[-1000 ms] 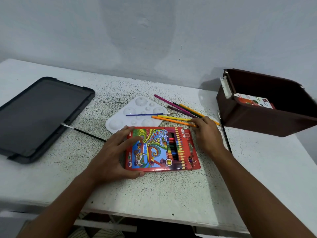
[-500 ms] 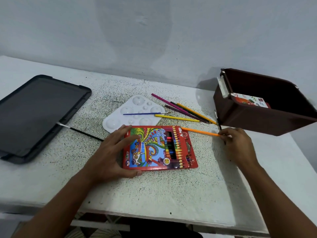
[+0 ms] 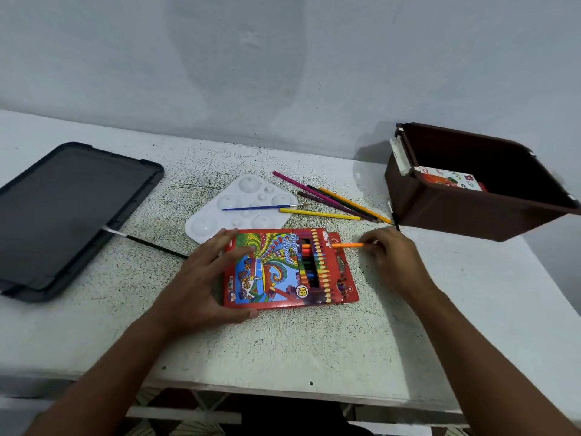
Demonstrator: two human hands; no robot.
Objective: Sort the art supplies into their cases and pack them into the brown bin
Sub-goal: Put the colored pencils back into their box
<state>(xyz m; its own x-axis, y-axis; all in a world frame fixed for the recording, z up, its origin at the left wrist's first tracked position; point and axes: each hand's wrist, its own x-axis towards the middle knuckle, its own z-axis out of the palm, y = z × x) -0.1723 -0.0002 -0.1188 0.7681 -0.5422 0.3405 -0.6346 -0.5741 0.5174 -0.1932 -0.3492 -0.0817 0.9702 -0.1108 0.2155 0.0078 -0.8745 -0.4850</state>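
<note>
Orange pencil point(image 3: 347, 245), pinched by the right hand point(image 3: 393, 262), has its tip in the red pencil case point(image 3: 283, 272) left of that hand; the left hand point(image 3: 204, 278) presses the case, fingers spread flat; brown bin point(image 3: 456, 212) beyond the right hand.

Six loose pencils point(image 3: 320, 214), three brushes point(image 3: 257, 208), one palette point(image 3: 220, 212), one case point(image 3: 267, 278), one bin point(image 3: 456, 215).

We see two forearms, the left forearm point(image 3: 125, 357) and the right forearm point(image 3: 465, 341), both bare as far as the picture's lower edge, each slim and narrowing to the wrist. The left hand point(image 3: 201, 281) and the right hand point(image 3: 393, 259) are likewise bare; a short-trimmed nail shows on the left thumb point(image 3: 248, 314)
</note>
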